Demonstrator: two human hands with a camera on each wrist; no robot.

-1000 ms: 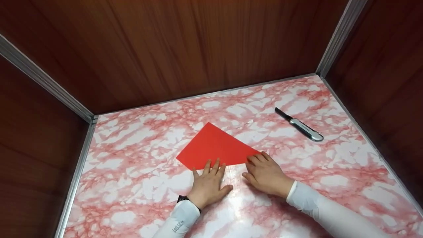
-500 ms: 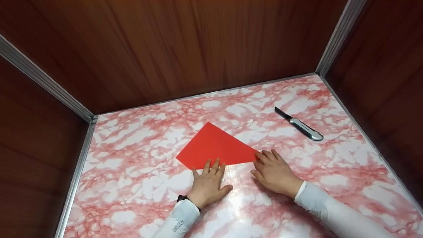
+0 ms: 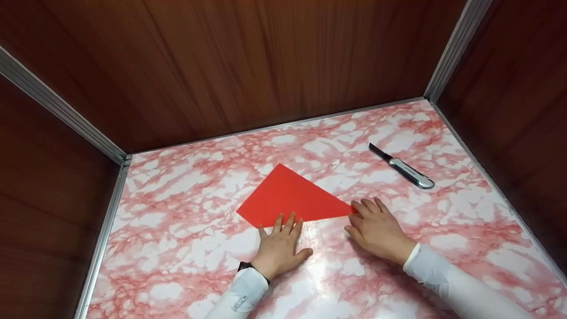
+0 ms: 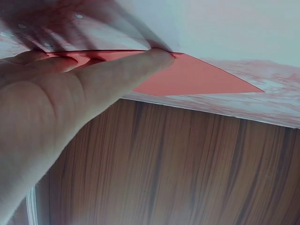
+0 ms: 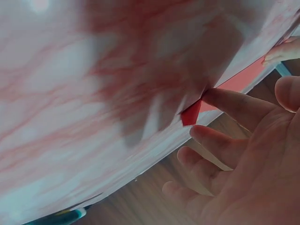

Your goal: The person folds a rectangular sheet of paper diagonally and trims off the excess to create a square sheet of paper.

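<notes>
A folded sheet of red paper lies on the marbled table, with its narrow point toward the right. My left hand rests spread on its near folded edge, fingertips pressing the paper. In the left wrist view, extended fingers lie along that same fold of the paper. At the narrow right tip, my right hand touches the paper with its fingers extended. The right wrist view shows an index fingertip on the fold beside the small red tip, other fingers apart from it.
A utility knife with its dark blade out lies at the back right of the pink and white table. Brown wood-grain panels with metal edge strips stand around the back and sides.
My right hand has slid rightward along the near fold to the paper's tip, uncovering more of the red paper. The left hand and the knife have stayed in place.
</notes>
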